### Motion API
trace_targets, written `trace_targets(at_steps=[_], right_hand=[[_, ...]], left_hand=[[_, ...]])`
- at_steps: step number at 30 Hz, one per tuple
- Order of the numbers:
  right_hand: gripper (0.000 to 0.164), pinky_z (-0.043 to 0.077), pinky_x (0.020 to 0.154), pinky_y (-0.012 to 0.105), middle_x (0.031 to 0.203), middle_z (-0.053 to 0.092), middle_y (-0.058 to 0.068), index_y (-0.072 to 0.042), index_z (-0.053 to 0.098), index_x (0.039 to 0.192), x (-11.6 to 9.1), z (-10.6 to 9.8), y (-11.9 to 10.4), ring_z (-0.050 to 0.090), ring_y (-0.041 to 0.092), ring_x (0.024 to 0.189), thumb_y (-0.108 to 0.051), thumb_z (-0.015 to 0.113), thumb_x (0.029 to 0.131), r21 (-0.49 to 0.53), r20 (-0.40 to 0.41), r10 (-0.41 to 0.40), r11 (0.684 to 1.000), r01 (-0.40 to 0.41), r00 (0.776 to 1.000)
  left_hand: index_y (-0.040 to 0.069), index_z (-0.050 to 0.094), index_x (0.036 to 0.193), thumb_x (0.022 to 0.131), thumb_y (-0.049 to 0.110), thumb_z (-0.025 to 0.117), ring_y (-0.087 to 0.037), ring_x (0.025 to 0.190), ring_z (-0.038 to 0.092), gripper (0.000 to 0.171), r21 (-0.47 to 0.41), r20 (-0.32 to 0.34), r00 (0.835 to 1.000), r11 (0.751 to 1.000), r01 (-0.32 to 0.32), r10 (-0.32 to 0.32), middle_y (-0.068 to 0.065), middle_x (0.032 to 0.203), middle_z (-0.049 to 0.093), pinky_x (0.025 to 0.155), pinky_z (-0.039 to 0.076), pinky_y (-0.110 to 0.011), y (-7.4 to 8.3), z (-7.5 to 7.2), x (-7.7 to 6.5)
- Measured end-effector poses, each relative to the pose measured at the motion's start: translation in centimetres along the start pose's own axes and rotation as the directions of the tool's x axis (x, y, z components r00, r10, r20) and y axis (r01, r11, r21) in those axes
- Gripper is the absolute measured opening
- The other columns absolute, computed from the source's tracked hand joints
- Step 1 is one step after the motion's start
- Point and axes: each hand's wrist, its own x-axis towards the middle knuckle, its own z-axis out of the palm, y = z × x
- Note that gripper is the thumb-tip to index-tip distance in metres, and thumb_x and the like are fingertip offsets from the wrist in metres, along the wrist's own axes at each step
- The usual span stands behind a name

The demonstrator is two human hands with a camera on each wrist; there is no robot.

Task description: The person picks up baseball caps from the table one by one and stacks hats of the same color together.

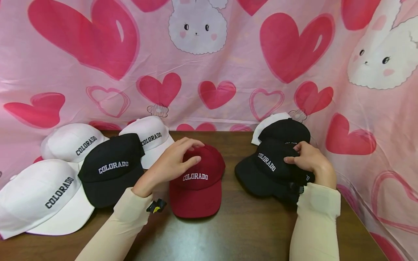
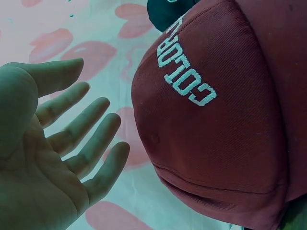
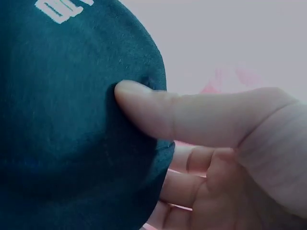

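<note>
My right hand (image 1: 308,157) pinches the edge of a black baseball cap (image 1: 253,174) with white COLORADO lettering, at the right of the table. In the right wrist view the thumb (image 3: 148,108) lies on the outside of the black crown, and the other fingers are partly hidden behind it. My left hand (image 1: 173,161) hovers by the crown of a dark red COLORADO cap (image 1: 196,199) in the middle. Its fingers are spread and relaxed, and a gap separates them from the red cap (image 2: 211,139) in the left wrist view.
Behind the held cap stand another black cap (image 1: 282,130) and a white cap (image 1: 259,128). At the left sit a black cap (image 1: 109,170) and several white caps (image 1: 36,192). A pink heart-printed cloth (image 1: 241,65) hangs along the brown table's (image 1: 248,235) back and right sides.
</note>
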Motion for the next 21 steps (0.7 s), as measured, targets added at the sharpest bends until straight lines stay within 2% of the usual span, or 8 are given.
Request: trace_targets(at_steps=[8, 10, 12, 16, 18, 21], right_hand=[[0.065, 0.051, 0.096, 0.069, 0.124, 0.053, 0.04, 0.012, 0.042, 0.134, -0.8, -0.6, 0.9, 0.054, 0.054, 0.108, -0.027, 0.078, 0.096, 0.01, -0.056, -0.065, 0.998, 0.065, 0.996], [0.063, 0.054, 0.093, 0.062, 0.119, 0.056, 0.035, 0.01, 0.042, 0.135, -1.0, -0.7, 0.8, 0.056, 0.049, 0.104, -0.023, 0.078, 0.096, 0.042, -0.073, -0.106, 0.993, 0.109, 0.992], [0.061, 0.057, 0.089, 0.048, 0.114, 0.06, 0.028, 0.007, 0.041, 0.137, -1.1, -0.8, 0.6, 0.06, 0.04, 0.099, -0.02, 0.078, 0.097, 0.091, -0.093, -0.16, 0.982, 0.168, 0.983], [0.057, 0.053, 0.08, 0.021, 0.109, 0.065, 0.019, 0.002, 0.043, 0.142, -1.5, -0.9, 0.0, 0.063, 0.021, 0.09, -0.011, 0.076, 0.098, 0.183, -0.158, -0.289, 0.931, 0.316, 0.944], [0.055, 0.051, 0.079, 0.015, 0.11, 0.065, 0.018, 0.0, 0.044, 0.142, -1.8, -1.0, -0.3, 0.064, 0.016, 0.088, -0.007, 0.075, 0.097, 0.217, -0.198, -0.346, 0.897, 0.385, 0.917], [0.051, 0.051, 0.08, 0.013, 0.11, 0.064, 0.013, -0.004, 0.047, 0.141, -2.0, -1.2, -0.8, 0.064, 0.012, 0.089, -0.003, 0.074, 0.097, 0.256, -0.253, -0.404, 0.848, 0.464, 0.879]], left_hand=[[0.017, 0.065, 0.137, 0.096, 0.017, 0.079, -0.017, 0.11, 0.067, 0.043, -0.047, 0.009, 1.0, 0.999, 0.001, 0.0, -0.002, 0.127, 0.068, 0.095, 0.059, -0.041, 0.4, 0.1, 0.0], [0.016, 0.065, 0.137, 0.096, 0.016, 0.079, -0.015, 0.108, 0.068, 0.043, -0.058, 0.015, 1.0, 0.998, -0.004, 0.005, -0.001, 0.125, 0.069, 0.094, 0.059, -0.04, 0.6, 0.2, 0.0], [0.015, 0.065, 0.137, 0.097, 0.016, 0.078, -0.014, 0.108, 0.069, 0.042, -0.072, 0.024, 1.0, 0.997, -0.013, 0.015, -0.001, 0.124, 0.07, 0.094, 0.059, -0.039, 0.8, 0.3, 0.0], [0.013, 0.064, 0.137, 0.099, 0.016, 0.076, -0.013, 0.107, 0.069, 0.04, -0.122, 0.046, 0.998, 0.992, -0.042, 0.048, -0.003, 0.123, 0.071, 0.094, 0.059, -0.037, 1.4, 0.8, 0.4], [0.015, 0.065, 0.136, 0.1, 0.017, 0.075, -0.012, 0.107, 0.069, 0.038, -0.159, 0.05, 0.997, 0.986, -0.053, 0.062, -0.004, 0.123, 0.072, 0.093, 0.059, -0.036, 1.7, 1.3, 0.8], [0.021, 0.064, 0.135, 0.101, 0.018, 0.074, -0.01, 0.107, 0.069, 0.036, -0.225, 0.053, 0.996, 0.973, -0.052, 0.066, -0.002, 0.122, 0.072, 0.094, 0.059, -0.034, 2.3, 1.9, 1.8]])
